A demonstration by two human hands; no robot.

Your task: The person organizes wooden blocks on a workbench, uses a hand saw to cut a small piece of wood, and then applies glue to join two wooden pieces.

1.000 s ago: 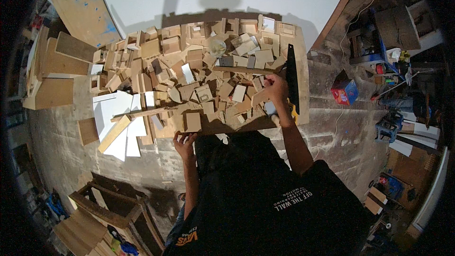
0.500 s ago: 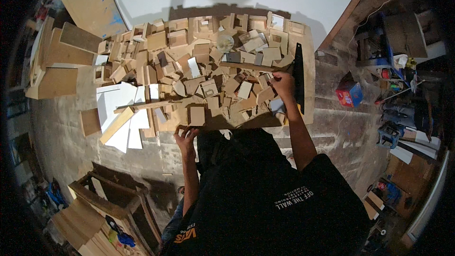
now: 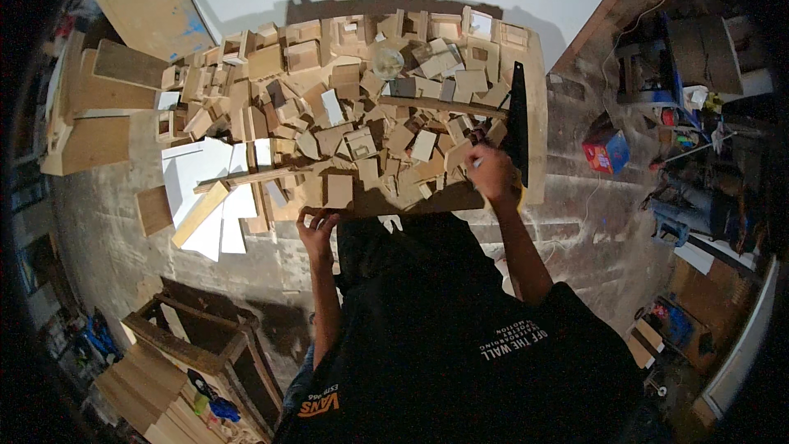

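Observation:
Small wooden pieces (image 3: 360, 144), some shaped like little open boxes, cover a wooden table (image 3: 534, 127). My left hand (image 3: 318, 232) is at the table's near edge, its fingers bent over the rim beside a square wooden block (image 3: 339, 191). Over the right part of the pile is my right hand (image 3: 493, 174), its fingers pinched together; a small pale spot shows at the fingertips, too small to name. Just right of it lies a handsaw (image 3: 517, 119) with a dark blade, its yellow handle partly hidden by my wrist. A long wooden strip (image 3: 440, 104) lies beyond that hand.
White sheets (image 3: 193, 185) and wood strips stick out past the table's left edge. A round clear container (image 3: 387, 62) stands among the pieces. Large boards (image 3: 103, 107) lean at the left, with a wooden frame (image 3: 189, 337) lower left. A red-and-blue box (image 3: 606, 151) sits on the floor at right.
My right hand has come back toward me from the end of the long strip, now over pieces nearer the front. My left hand stays at the near edge, its fingers more curled. The view shifted slightly.

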